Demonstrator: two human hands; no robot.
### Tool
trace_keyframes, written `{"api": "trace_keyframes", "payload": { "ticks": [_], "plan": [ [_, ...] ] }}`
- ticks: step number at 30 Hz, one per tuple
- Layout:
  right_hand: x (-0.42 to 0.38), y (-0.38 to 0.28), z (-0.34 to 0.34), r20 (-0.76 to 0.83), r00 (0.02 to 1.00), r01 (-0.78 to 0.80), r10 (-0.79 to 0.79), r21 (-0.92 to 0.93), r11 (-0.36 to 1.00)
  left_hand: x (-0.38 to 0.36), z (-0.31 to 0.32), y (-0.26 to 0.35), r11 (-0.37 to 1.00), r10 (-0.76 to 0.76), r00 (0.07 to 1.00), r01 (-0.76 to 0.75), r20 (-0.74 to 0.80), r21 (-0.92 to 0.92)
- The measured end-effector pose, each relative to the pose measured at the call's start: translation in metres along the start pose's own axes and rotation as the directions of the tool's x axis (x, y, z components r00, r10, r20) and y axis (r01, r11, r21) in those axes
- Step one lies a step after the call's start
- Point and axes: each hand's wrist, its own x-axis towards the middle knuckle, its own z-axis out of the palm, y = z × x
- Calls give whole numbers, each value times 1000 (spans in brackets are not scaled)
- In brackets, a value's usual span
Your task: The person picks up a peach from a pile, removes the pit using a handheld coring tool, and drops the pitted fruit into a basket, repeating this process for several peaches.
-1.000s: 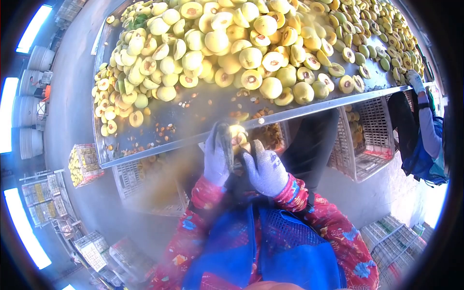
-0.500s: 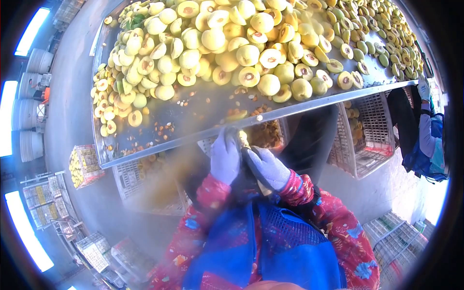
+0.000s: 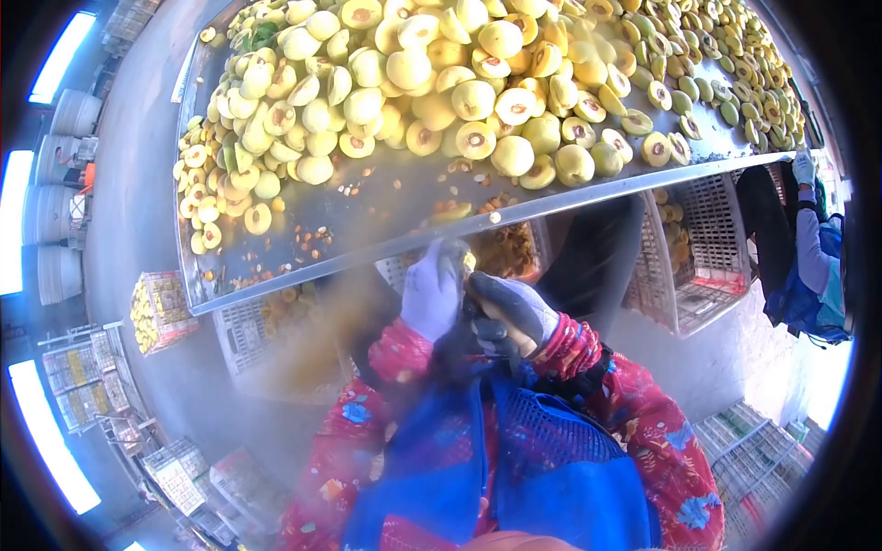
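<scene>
My left hand point(image 3: 430, 296), in a lavender glove with a dark palm, is closed around a yellow peach half point(image 3: 469, 262) just below the table's front edge. Only a sliver of that fruit shows between the hands. Against it, my right hand point(image 3: 516, 312), gloved in grey and lavender, is wrapped round a tool with a pale wooden handle point(image 3: 525, 342); the tool's working end is hidden. Beyond both hands, many halved yellow peaches point(image 3: 404, 69) lie heaped on the metal table point(image 3: 367, 207), several with brown pit hollows facing up.
Loose pits point(image 3: 317, 237) are scattered on the metal near its raised front rim point(image 3: 588, 195). Under the table stand plastic crates, one at the right point(image 3: 703, 266) holding fruit pieces. Another fruit-filled crate point(image 3: 165, 312) is at the left. A co-worker's gloved hand point(image 3: 804, 168) touches the table's far right end.
My right hand has rolled over, so its curled fingers show and the wooden handle's end has swung up and right. My left hand stays around the peach half, slightly shifted.
</scene>
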Motion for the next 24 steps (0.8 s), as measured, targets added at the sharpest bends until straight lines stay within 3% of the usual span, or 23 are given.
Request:
{"api": "trace_keyframes", "payload": {
  "ticks": [1,3,4,5,6,7,8,9,12,13,15,17,18,21,22,23,24],
  "plan": [
    [2,0,-3,15,999,-32,32,45,998,-1,2,-3,999,-25,999,24,34,40],
    [6,4,-4,-27,990,132,-138,-160,978,-1,4,-4,990,-76,992,63,103,124],
    [11,8,-6,25,962,268,-273,-302,915,-1,7,0,963,-196,972,166,129,212],
    [15,13,-8,77,912,395,-403,-428,813,0,8,6,918,-312,939,259,144,300],
    [22,15,-10,215,812,559,-542,-554,617,3,4,10,930,-315,926,257,207,264],
    [18,16,-12,79,926,367,-369,-414,833,2,5,8,946,-293,936,254,198,199],
    [12,13,-7,-61,983,156,-172,-211,965,-1,6,5,958,-276,942,253,191,136],
    [12,15,-10,-46,983,167,-180,-213,963,-3,7,1,965,-260,948,251,182,72],
    [14,12,-15,10,976,212,-218,-288,934,-3,8,-9,839,-464,839,519,286,-162],
    [14,11,-15,28,973,225,-230,-350,909,-5,9,-7,893,-421,870,448,258,-50],
    [16,8,-19,116,987,136,-114,-201,970,-4,8,0,941,-320,924,284,209,184],
    [18,7,-35,312,947,-150,80,209,966,-2,3,3,988,-133,979,118,154,103],
    [18,8,-36,303,951,-127,65,189,974,-2,2,3,997,-41,992,33,123,66],
    [24,12,-40,208,964,-216,165,252,943,-1,3,-3,981,-194,952,192,235,31],
    [24,14,-37,145,989,34,-27,-50,998,-3,6,-9,960,-271,931,279,244,4],
    [22,15,-30,141,964,261,-224,-359,896,-3,10,-11,931,-347,903,365,252,-26],
    [21,14,-29,152,962,267,-226,-359,894,-3,11,-12,893,-420,869,448,262,-52]
  ]
}}
